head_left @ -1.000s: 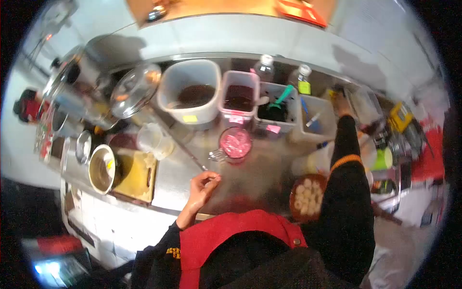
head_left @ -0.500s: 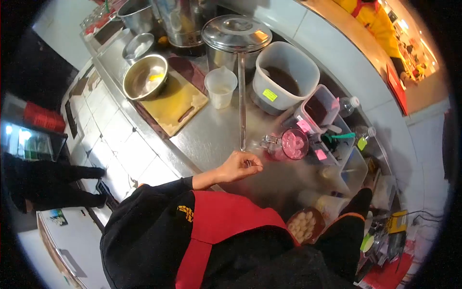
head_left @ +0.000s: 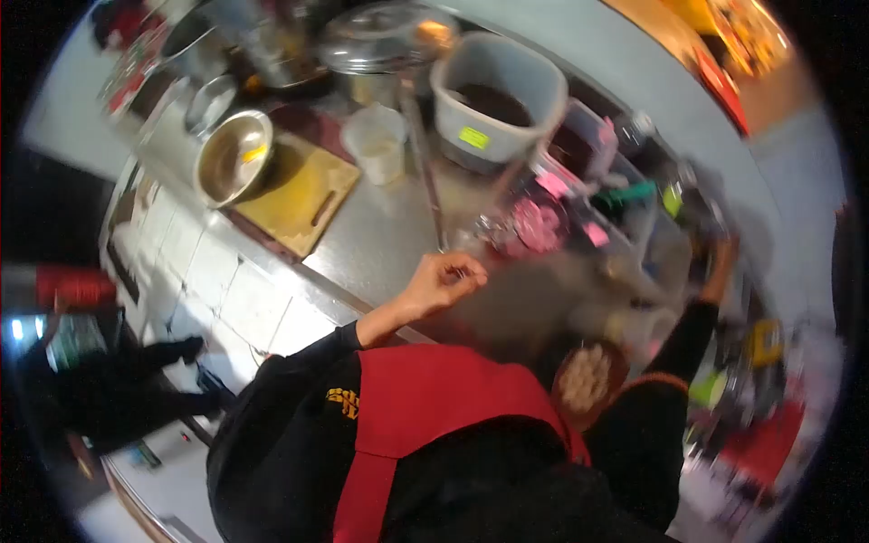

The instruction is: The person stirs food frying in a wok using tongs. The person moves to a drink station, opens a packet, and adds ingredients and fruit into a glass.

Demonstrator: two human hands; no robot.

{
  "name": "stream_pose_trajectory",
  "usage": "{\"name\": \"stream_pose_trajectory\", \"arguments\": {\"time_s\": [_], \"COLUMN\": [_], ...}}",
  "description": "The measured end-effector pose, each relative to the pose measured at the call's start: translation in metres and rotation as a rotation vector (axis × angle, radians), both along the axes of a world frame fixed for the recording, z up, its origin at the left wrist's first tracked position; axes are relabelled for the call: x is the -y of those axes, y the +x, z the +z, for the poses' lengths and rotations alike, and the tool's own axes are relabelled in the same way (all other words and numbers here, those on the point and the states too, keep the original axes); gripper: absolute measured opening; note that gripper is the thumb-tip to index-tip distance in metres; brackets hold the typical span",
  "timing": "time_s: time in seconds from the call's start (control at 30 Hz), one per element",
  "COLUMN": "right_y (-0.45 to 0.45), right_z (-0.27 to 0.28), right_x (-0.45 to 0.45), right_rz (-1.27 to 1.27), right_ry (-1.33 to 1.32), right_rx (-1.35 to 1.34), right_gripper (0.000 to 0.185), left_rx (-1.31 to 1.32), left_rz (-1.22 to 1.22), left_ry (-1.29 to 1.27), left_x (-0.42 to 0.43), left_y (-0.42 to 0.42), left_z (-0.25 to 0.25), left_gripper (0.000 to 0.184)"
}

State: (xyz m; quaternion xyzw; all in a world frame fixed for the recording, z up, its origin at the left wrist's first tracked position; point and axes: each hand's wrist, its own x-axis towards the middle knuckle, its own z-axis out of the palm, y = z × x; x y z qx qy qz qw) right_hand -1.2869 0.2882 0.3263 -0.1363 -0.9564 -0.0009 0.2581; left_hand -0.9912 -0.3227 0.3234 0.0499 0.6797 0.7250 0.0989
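Over the steel counter, my left hand (head_left: 444, 282) is curled with thumb and fingers pinched together; a small glint shows there, too small to name. Just beyond it a glass mug (head_left: 536, 226) with pink contents lies close to the fingertips, not touched. My right hand (head_left: 721, 264) reaches far to the right, among containers and bottles along the wall. Motion blurs it, and its fingers are hidden. Near my right forearm sits a reddish bowl (head_left: 587, 385) of pale round pieces. A long metal handle (head_left: 425, 172) points toward my left hand.
A large grey tub (head_left: 489, 127) of dark liquid and a smaller tub (head_left: 575, 149) stand at the back. Leftward are a plastic measuring jug (head_left: 376, 145), a yellow cutting board (head_left: 303, 199) and a metal bowl (head_left: 231, 176). Another person's dark-clothed legs (head_left: 136, 371) show at far left.
My right arm has stretched forward and right, bringing the hand into view by the wall. My left hand stays curled. The whole view has shifted, and the counter items appear higher and further left.
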Motion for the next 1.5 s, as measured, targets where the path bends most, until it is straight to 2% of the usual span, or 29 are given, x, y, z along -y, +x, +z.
{"name": "stream_pose_trajectory", "arguments": {"time_s": [0.03,0.07,0.1,0.13,0.17,0.2,0.23,0.27,0.3,0.33,0.37,0.43,0.47,0.5,0.53,0.57,0.63,0.67,0.73,0.8,0.87,1.07,1.17,1.33,1.5], "right_y": [0.006,0.037,0.070,0.119,0.142,0.164,0.172,0.209,0.224,0.249,0.259,0.276,0.282,0.285,0.289,0.293,0.305,0.315,0.331,0.342,0.355,0.370,0.360,0.340,0.335], "right_z": [0.026,0.059,0.096,0.144,0.145,0.144,0.126,0.151,0.138,0.130,0.109,0.077,0.070,0.064,0.063,0.065,0.075,0.092,0.116,0.110,0.115,0.094,0.099,0.103,0.101], "right_x": [0.004,0.051,0.102,0.190,0.215,0.244,0.250,0.297,0.328,0.359,0.376,0.404,0.404,0.402,0.400,0.393,0.367,0.350,0.320,0.280,0.254,0.199,0.194,0.191,0.163], "right_rz": [0.329,0.481,0.612,0.329,0.668,0.809,0.874,0.994,1.321,1.254,1.356,1.548,1.532,1.518,1.493,1.476,1.196,1.137,0.791,0.634,0.343,0.209,0.199,0.261,0.155], "right_ry": [0.329,0.134,-0.075,-0.587,-0.989,-1.001,-0.001,-0.455,-0.768,-0.794,-0.780,-0.891,-0.889,-0.783,-0.671,-0.668,-0.718,-0.832,-0.760,-0.954,-0.826,-0.906,-0.858,-0.830,-0.752], "right_rx": [-0.295,-0.216,-0.136,-0.075,-0.114,-0.047,-0.172,0.194,0.323,0.463,0.472,0.476,0.463,0.297,0.135,0.125,0.159,0.177,0.256,0.156,0.108,-0.040,0.015,0.016,-0.009], "right_gripper": [0.037,0.032,0.027,0.022,0.020,0.019,0.020,0.019,0.022,0.021,0.018,0.018,0.018,0.019,0.020,0.020,0.021,0.025,0.023,0.023,0.021,0.024,0.024,0.023,0.029], "left_rx": [-0.002,-0.007,0.013,0.066,0.126,0.144,0.273,0.408,0.422,0.504,0.587,0.577,0.577,0.581,0.646,0.658,0.685,0.686,0.764,0.693,0.617,0.601,0.609,0.621,0.664], "left_rz": [0.019,0.043,-0.051,-0.095,-0.136,-0.224,-0.273,-0.307,-0.361,-0.448,-0.526,-0.633,-0.715,-0.791,-0.739,-0.637,-0.579,-0.597,-0.395,-0.390,-0.376,-0.336,-0.313,-0.296,-0.217], "left_ry": [0.065,0.142,0.146,0.209,0.268,0.271,0.434,0.586,0.576,0.661,0.745,0.792,0.851,0.909,0.800,0.745,0.725,0.722,0.711,0.660,0.610,0.673,0.733,0.758,0.685], "left_x": [-0.004,-0.010,-0.012,-0.012,-0.014,-0.018,-0.021,-0.026,-0.030,-0.034,-0.036,-0.039,-0.033,-0.028,-0.028,-0.025,-0.023,-0.026,-0.031,-0.033,-0.032,-0.032,-0.040,-0.051,-0.059], "left_y": [0.000,0.001,0.002,0.001,0.001,0.001,0.003,0.006,0.008,0.010,0.013,0.023,0.027,0.026,0.022,0.027,0.029,0.030,0.032,0.032,0.031,0.027,0.028,0.030,0.035], "left_z": [-0.001,-0.002,-0.004,-0.006,-0.006,-0.004,0.002,0.010,0.018,0.028,0.037,0.038,0.022,0.004,-0.001,-0.004,-0.011,-0.007,0.005,0.009,0.008,-0.001,0.011,0.023,0.024], "left_gripper": [0.011,0.011,0.011,0.018,0.024,0.024,0.035,0.047,0.047,0.055,0.063,0.066,0.063,0.061,0.058,0.051,0.042,0.042,0.037,0.037,0.037,0.039,0.043,0.060,0.060]}}
